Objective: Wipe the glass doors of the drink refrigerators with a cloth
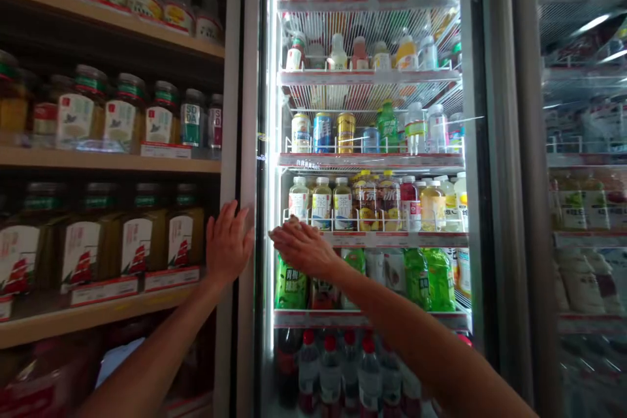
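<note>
My left hand [229,240] rests on the upright frame [249,144] at the cooler's left side, fingers pointing up and slightly apart, with nothing in it. Stretched out across the glass door [372,104] is my right hand [304,249]. It presses flat near the door's left side, in front of the lower shelves. A small crumpled cloth [294,219], brownish and pale, peeks out around its fingers; most of the cloth is hidden under the hand. Behind the glass, tea bottles [322,202] and green bottles [290,284] stand close to this hand.
To the left, wooden shelves [122,157] hold rows of large bottles [134,245] with price tags. Inside the lit cooler are cans [345,132] and red-capped bottles [330,372]. A metal door post [519,163] and another glass-fronted cooler [582,209] stand on the right.
</note>
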Action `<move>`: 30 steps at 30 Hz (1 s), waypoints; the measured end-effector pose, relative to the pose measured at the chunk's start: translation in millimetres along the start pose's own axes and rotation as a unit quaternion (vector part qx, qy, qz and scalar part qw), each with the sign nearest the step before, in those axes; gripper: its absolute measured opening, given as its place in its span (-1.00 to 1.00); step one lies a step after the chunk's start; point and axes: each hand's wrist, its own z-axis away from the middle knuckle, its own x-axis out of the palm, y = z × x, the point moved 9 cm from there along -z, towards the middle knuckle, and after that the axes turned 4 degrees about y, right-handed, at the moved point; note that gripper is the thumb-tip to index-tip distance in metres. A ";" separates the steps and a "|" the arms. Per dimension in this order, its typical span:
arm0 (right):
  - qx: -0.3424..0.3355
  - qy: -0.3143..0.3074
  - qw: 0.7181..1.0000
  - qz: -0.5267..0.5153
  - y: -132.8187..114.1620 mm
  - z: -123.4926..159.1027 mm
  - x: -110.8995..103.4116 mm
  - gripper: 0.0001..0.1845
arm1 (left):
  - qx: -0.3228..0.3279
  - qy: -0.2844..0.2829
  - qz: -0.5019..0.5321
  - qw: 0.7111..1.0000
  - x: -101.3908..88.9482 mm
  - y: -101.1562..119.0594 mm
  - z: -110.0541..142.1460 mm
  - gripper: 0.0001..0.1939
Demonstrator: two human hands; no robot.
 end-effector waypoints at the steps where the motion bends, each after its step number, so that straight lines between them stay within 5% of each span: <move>1: 0.045 0.015 0.999 0.016 22.8 4.2 -11.8 -0.53 | -0.002 -0.004 0.002 1.000 0.0 -0.1 0.6 -0.53; 4: 0.199 0.073 0.974 0.082 92.5 22.9 -50.8 -0.50 | 0.001 -0.016 0.016 1.000 5.2 12.9 -0.2 -0.52; 6: 0.241 0.082 0.961 0.107 106.2 43.5 -62.5 -0.50 | 0.003 -0.016 0.026 1.000 10.9 30.9 -0.8 -0.52; 11: 0.089 -0.011 0.993 0.074 31.6 109.7 -41.1 -0.47 | 0.062 -0.017 0.046 0.997 26.2 96.7 9.0 -0.51; 13: 0.064 -0.026 0.995 0.069 24.0 126.7 -41.6 -0.47 | 0.087 -0.026 0.050 0.995 33.4 120.1 17.5 -0.50; 18: 0.283 0.095 0.944 0.141 128.6 122.0 -95.1 -0.46 | 0.120 -0.038 0.051 0.991 55.7 157.0 37.0 -0.47; 20: 0.307 0.112 0.934 0.147 145.7 124.5 -102.8 -0.46 | 0.117 -0.032 0.056 0.991 64.3 163.5 42.0 -0.47; 22: 0.283 0.083 0.946 0.135 127.5 141.1 -92.3 -0.45 | 0.104 -0.020 0.063 0.992 70.2 165.9 45.9 -0.45; 27: 0.174 -0.039 0.980 0.087 20.5 228.0 -52.2 -0.49 | 0.081 -0.016 0.072 0.994 75.4 170.2 58.0 -0.38; 30: 0.174 -0.041 0.980 0.091 30.2 242.5 -61.4 -0.47 | 0.074 -0.023 0.081 0.994 75.4 175.0 65.1 -0.33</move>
